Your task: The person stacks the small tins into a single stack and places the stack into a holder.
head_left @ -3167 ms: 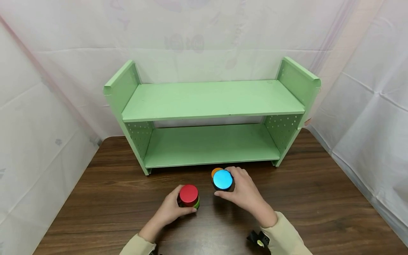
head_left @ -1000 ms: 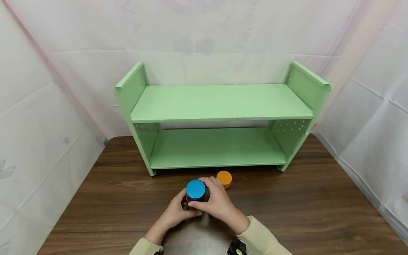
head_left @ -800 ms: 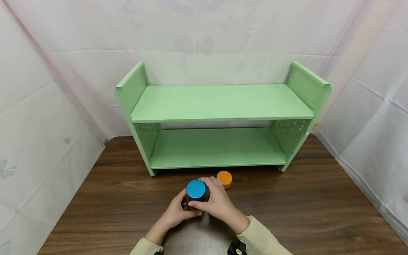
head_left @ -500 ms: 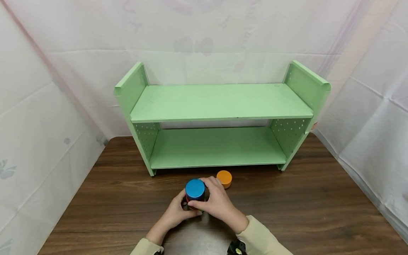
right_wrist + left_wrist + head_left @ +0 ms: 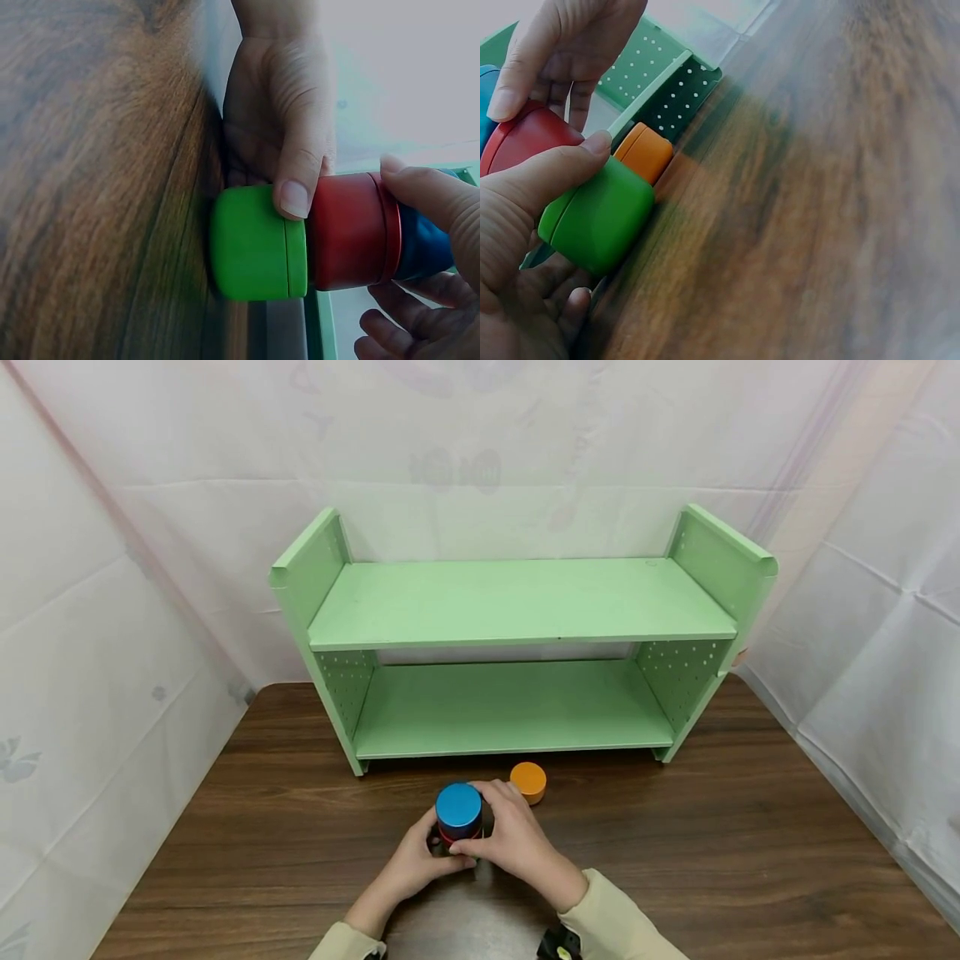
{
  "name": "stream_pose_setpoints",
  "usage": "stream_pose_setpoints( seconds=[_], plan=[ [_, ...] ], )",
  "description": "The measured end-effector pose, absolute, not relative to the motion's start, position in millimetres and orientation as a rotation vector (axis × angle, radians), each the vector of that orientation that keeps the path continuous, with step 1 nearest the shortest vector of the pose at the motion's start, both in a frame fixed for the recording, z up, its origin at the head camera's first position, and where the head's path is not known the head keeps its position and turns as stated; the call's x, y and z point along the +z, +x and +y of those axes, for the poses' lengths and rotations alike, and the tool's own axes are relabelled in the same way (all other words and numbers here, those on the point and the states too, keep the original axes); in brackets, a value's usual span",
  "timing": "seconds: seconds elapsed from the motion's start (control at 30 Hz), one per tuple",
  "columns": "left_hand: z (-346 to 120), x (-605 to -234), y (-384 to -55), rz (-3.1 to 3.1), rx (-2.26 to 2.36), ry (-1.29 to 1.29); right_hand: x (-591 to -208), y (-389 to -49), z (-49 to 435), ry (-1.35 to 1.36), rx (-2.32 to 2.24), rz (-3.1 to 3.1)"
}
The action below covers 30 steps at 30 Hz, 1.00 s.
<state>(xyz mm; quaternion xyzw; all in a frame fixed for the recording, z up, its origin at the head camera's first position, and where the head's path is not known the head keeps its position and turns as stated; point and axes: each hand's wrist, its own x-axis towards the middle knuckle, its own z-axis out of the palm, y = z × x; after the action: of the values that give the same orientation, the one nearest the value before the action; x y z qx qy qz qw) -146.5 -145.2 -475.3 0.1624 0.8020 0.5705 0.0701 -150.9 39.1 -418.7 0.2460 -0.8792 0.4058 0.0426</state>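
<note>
Three small round lidded tins stand stacked on the table: a green tin (image 5: 251, 244) at the bottom, a red tin (image 5: 349, 232) above it and a blue tin (image 5: 459, 804) on top. My left hand (image 5: 412, 862) grips the green tin, its thumb near the lid seam and its fingers round the far side. Around the joint of blue and red, my right hand (image 5: 517, 843) holds the blue tin, with the thumb tip at the red lid's rim. In the head view the green tin is almost wholly hidden. An orange tin (image 5: 528, 781) stands apart, just behind my right fingers.
A light green two-tier shelf (image 5: 517, 602) stands at the back of the dark wooden table (image 5: 712, 860). Its lower board's front edge is close behind the orange tin. White cloth (image 5: 135, 585) hangs round the back and both sides.
My right hand has carried the blue tin left from beside the orange tin onto the red one. Since then its thumb has slid slightly down. My left hand has stayed round the stack.
</note>
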Motion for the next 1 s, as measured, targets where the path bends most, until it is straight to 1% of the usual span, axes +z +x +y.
stream_pose_setpoints(
  seconds=[0.53,0.8,1.0],
  plan=[
    [-144.3,-474.9,-148.1,2.431,1.703,0.493,-420.2,-152.8,41.4,0.78,1.165,-2.684],
    [-144.5,-473.9,-149.2,2.432,1.712,0.479,-417.6,-152.8,41.5,0.766,1.154,-2.704],
    [-144.3,-474.5,-146.7,2.419,1.711,0.448,-416.7,-152.3,45.1,0.708,1.219,-2.715]
  ],
)
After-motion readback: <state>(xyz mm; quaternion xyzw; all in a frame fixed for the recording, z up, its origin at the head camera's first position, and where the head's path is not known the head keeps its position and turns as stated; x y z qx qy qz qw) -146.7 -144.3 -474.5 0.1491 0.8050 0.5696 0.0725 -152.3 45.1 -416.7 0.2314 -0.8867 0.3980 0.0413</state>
